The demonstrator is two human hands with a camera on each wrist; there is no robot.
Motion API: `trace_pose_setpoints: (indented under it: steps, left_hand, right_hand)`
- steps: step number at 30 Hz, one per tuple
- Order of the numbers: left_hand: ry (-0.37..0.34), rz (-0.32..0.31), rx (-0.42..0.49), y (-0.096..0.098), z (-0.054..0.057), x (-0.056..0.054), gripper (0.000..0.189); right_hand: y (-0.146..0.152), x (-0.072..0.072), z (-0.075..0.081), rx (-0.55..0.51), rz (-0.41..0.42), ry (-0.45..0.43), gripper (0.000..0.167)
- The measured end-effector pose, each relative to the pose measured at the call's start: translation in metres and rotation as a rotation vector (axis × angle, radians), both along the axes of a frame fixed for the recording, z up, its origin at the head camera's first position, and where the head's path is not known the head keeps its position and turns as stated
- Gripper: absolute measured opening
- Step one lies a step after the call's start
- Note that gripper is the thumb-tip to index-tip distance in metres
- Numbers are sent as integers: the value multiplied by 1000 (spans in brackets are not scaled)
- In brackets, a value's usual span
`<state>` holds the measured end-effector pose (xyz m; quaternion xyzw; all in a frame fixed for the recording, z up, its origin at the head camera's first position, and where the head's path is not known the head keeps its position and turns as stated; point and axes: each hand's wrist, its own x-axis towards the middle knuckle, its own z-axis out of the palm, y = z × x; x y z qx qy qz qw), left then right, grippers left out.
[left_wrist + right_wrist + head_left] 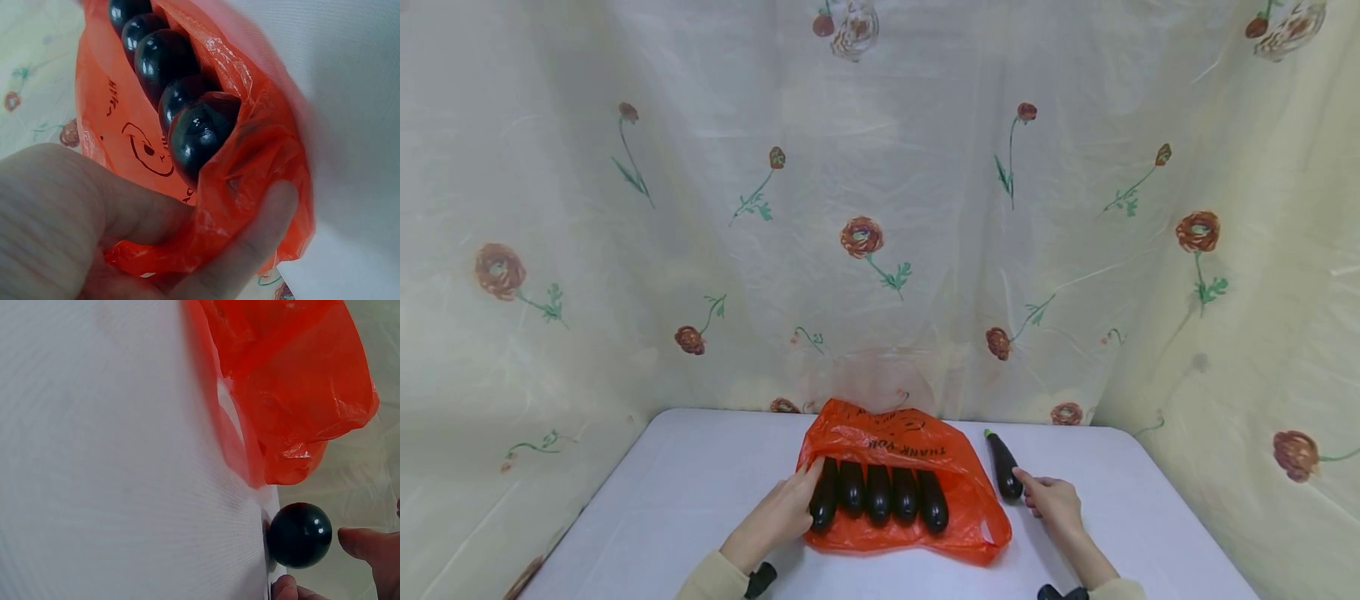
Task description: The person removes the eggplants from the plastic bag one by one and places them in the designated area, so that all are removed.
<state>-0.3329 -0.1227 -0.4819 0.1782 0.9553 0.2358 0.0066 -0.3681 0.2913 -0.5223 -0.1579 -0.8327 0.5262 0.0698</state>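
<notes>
Crinkled red plastic bag holds 5 glossy, oblong eggplants.

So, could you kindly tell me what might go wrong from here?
The right grip has its thumb apart from the lone glossy black, elongated eggplant, which could roll away. The left grip pinches the edge of the orange-red plastic bag, which might tear. Five glossy black eggplants lie at its open mouth and might roll out.
</notes>
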Motion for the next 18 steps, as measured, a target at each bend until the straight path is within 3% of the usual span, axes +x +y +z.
trace_pose_setpoints:
  steps: [18]
  left_hand:
    - [21,1,-7,-1,1,2,74]
  right_hand:
    - [2,-1,3,-42,4,5,66]
